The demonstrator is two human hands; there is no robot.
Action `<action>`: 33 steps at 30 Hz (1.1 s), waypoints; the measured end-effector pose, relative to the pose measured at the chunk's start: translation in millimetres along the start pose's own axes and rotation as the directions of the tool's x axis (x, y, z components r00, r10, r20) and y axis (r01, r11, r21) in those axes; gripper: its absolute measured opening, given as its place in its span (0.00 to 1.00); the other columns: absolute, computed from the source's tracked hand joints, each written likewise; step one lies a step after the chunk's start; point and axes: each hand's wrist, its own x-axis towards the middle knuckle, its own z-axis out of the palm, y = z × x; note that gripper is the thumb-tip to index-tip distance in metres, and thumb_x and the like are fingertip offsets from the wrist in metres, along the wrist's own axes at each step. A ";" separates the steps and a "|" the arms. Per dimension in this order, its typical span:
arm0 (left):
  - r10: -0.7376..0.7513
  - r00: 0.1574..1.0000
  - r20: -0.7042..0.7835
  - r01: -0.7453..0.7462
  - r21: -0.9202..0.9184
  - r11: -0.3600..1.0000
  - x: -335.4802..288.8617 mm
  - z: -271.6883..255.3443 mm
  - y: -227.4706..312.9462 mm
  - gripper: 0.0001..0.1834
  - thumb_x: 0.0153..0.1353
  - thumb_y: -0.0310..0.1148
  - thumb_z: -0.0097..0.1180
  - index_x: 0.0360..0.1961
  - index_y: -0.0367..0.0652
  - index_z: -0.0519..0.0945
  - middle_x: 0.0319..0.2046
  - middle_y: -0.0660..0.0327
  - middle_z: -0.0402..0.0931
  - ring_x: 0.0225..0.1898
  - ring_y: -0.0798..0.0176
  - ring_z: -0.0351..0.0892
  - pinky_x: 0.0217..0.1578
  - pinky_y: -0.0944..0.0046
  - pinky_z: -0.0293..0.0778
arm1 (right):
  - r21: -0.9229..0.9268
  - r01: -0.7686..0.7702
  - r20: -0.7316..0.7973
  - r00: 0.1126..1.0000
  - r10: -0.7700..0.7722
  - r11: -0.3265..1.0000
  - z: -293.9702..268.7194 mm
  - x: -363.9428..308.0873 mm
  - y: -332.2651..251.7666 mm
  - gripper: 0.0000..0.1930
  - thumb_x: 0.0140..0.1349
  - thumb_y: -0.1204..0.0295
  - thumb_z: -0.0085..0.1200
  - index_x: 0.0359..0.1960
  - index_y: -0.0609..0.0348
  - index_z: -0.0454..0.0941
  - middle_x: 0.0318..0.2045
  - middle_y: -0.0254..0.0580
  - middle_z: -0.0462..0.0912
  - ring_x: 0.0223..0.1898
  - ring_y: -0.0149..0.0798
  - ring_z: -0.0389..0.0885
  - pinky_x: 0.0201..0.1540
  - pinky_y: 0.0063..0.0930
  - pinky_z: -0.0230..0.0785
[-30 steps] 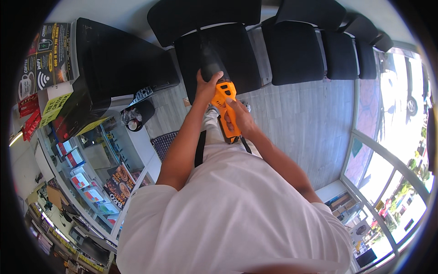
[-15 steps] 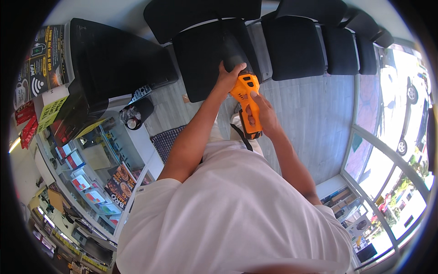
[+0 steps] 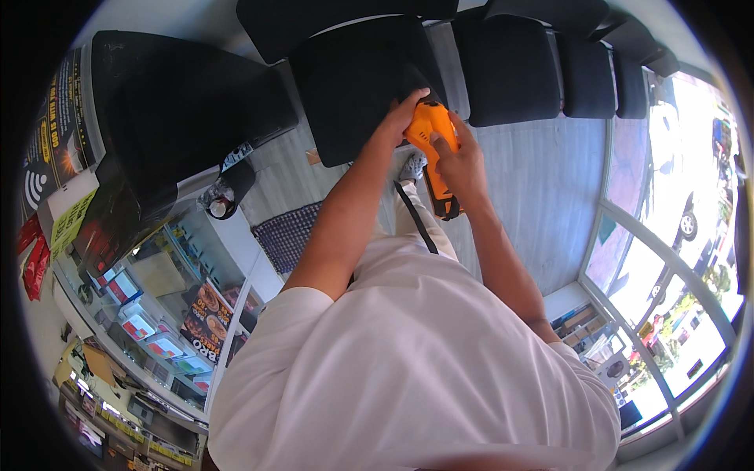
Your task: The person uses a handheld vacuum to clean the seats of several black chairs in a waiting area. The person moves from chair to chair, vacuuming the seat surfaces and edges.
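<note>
An orange cordless handheld vacuum [image 3: 433, 122] with a dark front section is held out in front of me, over the near edge of a black chair seat [image 3: 357, 71]. My left hand [image 3: 402, 119] is closed round its front, where orange meets dark. My right hand [image 3: 462, 165] grips the body from the right, thumb on top and fingers curled behind it, partly hidden. Below that hand the dark base end of the vacuum points back toward me. Its dark nozzle blends into the black seat, so I cannot tell whether it touches. A black strap [image 3: 415, 216] hangs across my trouser leg.
More black chairs [image 3: 506, 74] line up to the right. A large black cabinet [image 3: 181, 94] and a small bin [image 3: 224, 200] stand left, beside a glass display case [image 3: 161, 275]. A checked mat [image 3: 287, 239] lies on the grey floor. Glass panes [image 3: 628, 259] are at right.
The vacuum has rolled, so its handle opening is less visible. My right hand has moved up along its body, and my left hand has shifted slightly up and right.
</note>
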 end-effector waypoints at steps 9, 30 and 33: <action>0.071 0.996 -0.051 -0.078 -0.176 0.981 -24.7 -34.5 5.4 0.39 0.74 0.71 0.54 0.62 0.44 0.79 0.50 0.58 0.83 0.52 0.65 0.87 0.56 0.63 0.83 | -0.121 0.034 0.164 0.986 -0.014 0.992 6.4 -2.8 -58.7 0.36 0.76 0.57 0.60 0.79 0.65 0.69 0.59 0.72 0.86 0.60 0.67 0.88 0.67 0.49 0.77; 0.102 0.993 0.055 -0.090 -0.190 0.978 72.0 16.7 46.7 0.32 0.73 0.65 0.57 0.54 0.45 0.82 0.42 0.60 0.86 0.45 0.61 0.90 0.51 0.57 0.86 | -0.125 0.175 0.105 0.981 -0.163 0.977 -58.4 71.3 -30.5 0.35 0.75 0.59 0.59 0.80 0.62 0.69 0.59 0.71 0.86 0.60 0.66 0.88 0.67 0.48 0.77; 0.116 0.993 0.010 -0.113 -0.173 0.978 110.1 68.8 45.5 0.31 0.73 0.64 0.58 0.53 0.45 0.83 0.40 0.60 0.86 0.44 0.60 0.90 0.50 0.58 0.86 | -0.080 0.062 0.085 0.995 -0.055 0.995 -101.3 89.3 -20.2 0.35 0.75 0.59 0.59 0.80 0.61 0.69 0.62 0.68 0.85 0.62 0.63 0.88 0.68 0.45 0.76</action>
